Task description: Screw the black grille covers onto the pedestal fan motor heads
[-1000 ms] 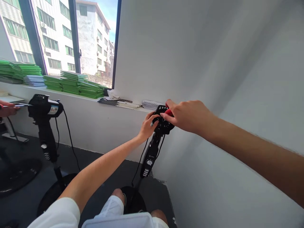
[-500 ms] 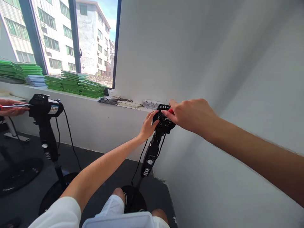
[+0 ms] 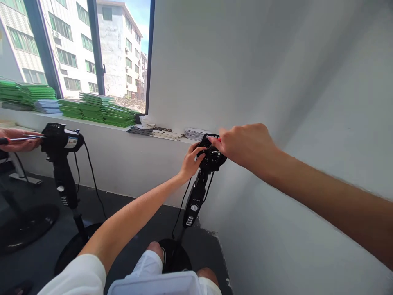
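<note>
Your right hand (image 3: 247, 141) has lifted slightly at the black motor head's (image 3: 211, 164) upper right, baring more of its silver shaft (image 3: 215, 153); work there seems ongoing. It grips a red handle (image 3: 219, 139), mostly hidden. Your left hand (image 3: 188, 166) touches the head's left rim, grip unclear. Slotted, plastic-looking, rounded, the head tops a slim stand (image 3: 194, 203).

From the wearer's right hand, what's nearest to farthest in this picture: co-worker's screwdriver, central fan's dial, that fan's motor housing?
1. Motor housing, beside the right hand.
2. Dial, lower down.
3. Co-worker's screwdriver, far left.
</note>
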The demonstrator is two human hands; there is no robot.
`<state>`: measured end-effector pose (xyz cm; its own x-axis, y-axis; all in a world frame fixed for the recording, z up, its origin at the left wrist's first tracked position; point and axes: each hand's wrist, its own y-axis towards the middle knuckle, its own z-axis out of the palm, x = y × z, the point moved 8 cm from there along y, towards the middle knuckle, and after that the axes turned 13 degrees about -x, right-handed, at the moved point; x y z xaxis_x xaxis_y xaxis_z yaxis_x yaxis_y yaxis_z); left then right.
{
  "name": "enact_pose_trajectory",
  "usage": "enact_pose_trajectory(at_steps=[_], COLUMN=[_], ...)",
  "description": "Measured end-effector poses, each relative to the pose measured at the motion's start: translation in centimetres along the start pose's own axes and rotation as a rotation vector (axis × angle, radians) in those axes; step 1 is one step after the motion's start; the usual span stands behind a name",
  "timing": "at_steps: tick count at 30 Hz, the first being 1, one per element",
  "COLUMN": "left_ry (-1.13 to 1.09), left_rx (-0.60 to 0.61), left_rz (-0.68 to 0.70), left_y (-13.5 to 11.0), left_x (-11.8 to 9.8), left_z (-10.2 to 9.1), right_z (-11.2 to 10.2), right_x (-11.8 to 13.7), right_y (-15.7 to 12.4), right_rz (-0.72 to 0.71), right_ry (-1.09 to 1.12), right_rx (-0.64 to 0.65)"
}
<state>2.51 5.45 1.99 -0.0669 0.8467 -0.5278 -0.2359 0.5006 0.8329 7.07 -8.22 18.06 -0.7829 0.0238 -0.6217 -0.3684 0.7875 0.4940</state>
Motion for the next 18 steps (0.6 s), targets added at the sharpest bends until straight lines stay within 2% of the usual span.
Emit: enact_pose_trajectory(at_steps=[5,9,12,14,18], left_ry=[-0.02,-0.01,-0.019,-0.027,-0.018], left_rx=[-0.012,-0.014,-0.021,-0.023,-0.017], left_rz=[0.004,-0.019,0.014,0.028,0.013], left_y=[0.0,0.1,0.0,0.0,0.0], left_x=[0.4,0.6,0.1,-0.1,0.1], left_z=[0.2,0.3,0.2,0.1,0.0], right_z=[1.3,1.1,0.8,0.7,1.3], right_x=[0.9,0.1,-0.4,-0.2,1.0], right_y=[-0.4,-0.4,-0.3,-0.3,-0.5], right_rz=[-0.079,-0.033,0.005,-0.001,-0.104], right_ry=[0.106,0.002,-0.006,0.053,0.191], right_rx=[0.063,0.012,-0.008,-0.001,0.087])
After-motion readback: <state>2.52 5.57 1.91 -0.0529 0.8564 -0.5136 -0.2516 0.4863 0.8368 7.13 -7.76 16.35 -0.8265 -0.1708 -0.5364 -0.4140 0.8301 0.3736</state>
